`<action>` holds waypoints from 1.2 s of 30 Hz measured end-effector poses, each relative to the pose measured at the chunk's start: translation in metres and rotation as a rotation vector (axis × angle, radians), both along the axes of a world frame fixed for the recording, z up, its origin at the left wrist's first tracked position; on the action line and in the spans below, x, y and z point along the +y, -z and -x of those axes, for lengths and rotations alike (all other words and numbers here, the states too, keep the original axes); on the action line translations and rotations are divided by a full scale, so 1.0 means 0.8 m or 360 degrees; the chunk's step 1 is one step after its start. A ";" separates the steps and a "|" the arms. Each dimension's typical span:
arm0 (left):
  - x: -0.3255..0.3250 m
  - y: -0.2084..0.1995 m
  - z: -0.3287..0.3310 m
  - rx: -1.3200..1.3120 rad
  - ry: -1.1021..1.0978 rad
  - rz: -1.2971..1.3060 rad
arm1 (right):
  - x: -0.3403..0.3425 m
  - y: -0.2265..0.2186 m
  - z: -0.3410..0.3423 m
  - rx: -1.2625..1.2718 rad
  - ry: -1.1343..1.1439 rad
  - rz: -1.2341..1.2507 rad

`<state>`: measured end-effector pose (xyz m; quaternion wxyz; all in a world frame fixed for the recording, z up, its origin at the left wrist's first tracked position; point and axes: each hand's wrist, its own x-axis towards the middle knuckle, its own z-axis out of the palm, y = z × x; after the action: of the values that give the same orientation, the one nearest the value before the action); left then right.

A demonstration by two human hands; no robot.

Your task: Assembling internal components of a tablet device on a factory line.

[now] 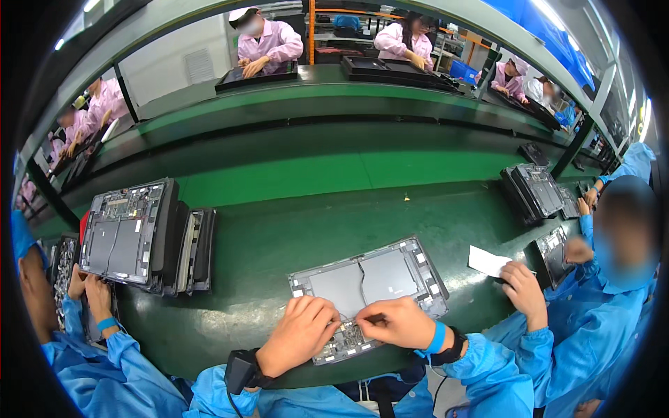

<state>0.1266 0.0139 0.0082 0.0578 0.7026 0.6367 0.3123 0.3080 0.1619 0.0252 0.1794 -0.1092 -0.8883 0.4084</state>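
Head view shows a flat laptop body (380,292) with its insides showing, lying on the dark green tabletop (258,244) right in front of the person. It sits a bit crooked. Big gray blocks (331,282) fill its far part, and a black cable (362,275) runs down between them. Near the person is a busy little circuit board (341,343).

Both hands are over that near part. The left hand (301,331) comes from the left with its fingers bent, and the right hand (398,322) comes from the other side, its thumb and pointing finger close together. The two sets of fingertips are just beside each other. I cannot tell if the grip of either hand is pinching something, because the parts there are too tiny. A black box (242,370) is strapped on the left wrist, and a blue band (436,338) is around the right one.

To the right lies a white paper (486,261), near another person's hand (524,287). Farther right are one more laptop body (552,252) and a pile of them (536,189). On the left stands a bigger pile (124,240), by a neighbor's hands (99,296). Across the way, people in pink (277,43) work too.
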 end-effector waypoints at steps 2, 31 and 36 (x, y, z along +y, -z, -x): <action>0.000 0.002 0.001 -0.0034 -0.0006 -0.0020 | 0.006 -0.002 -0.002 -0.0046 -0.0045 0.0131; -0.021 -0.005 0.012 0.0555 0.0139 -0.0213 | 0.004 -0.004 0.034 -0.0079 -0.0201 -0.0164; -0.027 -0.002 0.012 0.0549 0.0104 -0.0114 | 0.014 0.001 0.029 -0.0220 -0.0226 0.0040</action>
<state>0.1170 -0.0081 0.0097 -0.0671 0.7678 0.6024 0.2076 0.2849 0.1735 0.0245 0.0869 -0.0760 -0.8989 0.4226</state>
